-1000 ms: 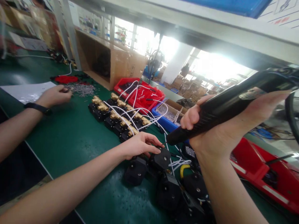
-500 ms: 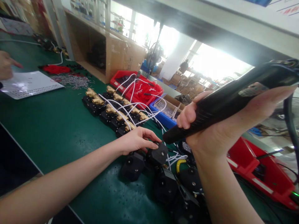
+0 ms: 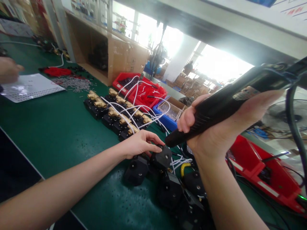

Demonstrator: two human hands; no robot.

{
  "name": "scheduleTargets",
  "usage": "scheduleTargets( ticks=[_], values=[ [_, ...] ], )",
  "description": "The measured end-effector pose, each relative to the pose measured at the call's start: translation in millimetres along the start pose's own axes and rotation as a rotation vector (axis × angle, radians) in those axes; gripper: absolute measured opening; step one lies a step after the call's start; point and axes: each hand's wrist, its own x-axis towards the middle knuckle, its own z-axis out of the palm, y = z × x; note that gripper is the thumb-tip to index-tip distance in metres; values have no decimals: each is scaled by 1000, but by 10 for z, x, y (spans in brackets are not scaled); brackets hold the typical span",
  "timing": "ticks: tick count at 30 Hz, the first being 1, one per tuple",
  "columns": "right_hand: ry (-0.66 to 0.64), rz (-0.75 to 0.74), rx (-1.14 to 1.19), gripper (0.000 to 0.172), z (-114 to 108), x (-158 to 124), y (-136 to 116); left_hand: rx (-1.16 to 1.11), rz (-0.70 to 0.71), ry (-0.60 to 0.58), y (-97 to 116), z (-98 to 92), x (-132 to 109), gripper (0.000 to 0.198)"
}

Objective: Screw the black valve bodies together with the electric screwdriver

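Note:
My right hand (image 3: 216, 127) is closed round a black electric screwdriver (image 3: 230, 102), its tip pointing down-left at a black plastic valve block (image 3: 163, 158). My left hand (image 3: 140, 143) rests on that block with fingers curled over its top edge, holding it steady on the green mat (image 3: 59, 131). Several more black blocks (image 3: 168, 188) lie in a cluster just below, with white wires (image 3: 179, 161) and a yellow piece (image 3: 183, 169) among them.
A row of black blocks with brass fittings (image 3: 115, 116) and white wires lies behind. Red bins (image 3: 141, 91) (image 3: 263, 179), a blue bin (image 3: 168, 113), a cardboard box (image 3: 112, 60), loose screws (image 3: 74, 83) and a white perforated sheet (image 3: 28, 86) stand around. Another person's hand (image 3: 8, 68) shows at far left.
The other person's hand withdrew from the screw pile to the far left edge. My own hands kept their hold; the screwdriver tip stayed at the block.

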Motion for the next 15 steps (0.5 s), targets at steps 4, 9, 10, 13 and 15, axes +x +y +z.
scheduleTargets(
  ticks=[4, 9, 10, 13, 15],
  values=[
    [54, -7, -7, 72, 2, -18, 27, 1, -13, 21, 15, 28, 5, 23],
    [150, -77, -23, 72, 24, -19, 40, 5, -28, 38, 16, 27, 13, 26],
    [172, -77, -10, 71, 20, -20, 39, 8, -29, 37, 15, 16, 9, 27],
    [194, -54, 4, 69, -20, -46, 6, 35, -35, -12, 16, -30, -28, 30],
    [181, -73, 4, 68, -50, -89, -51, 96, -14, -82, 21, -63, -74, 33]
  ],
)
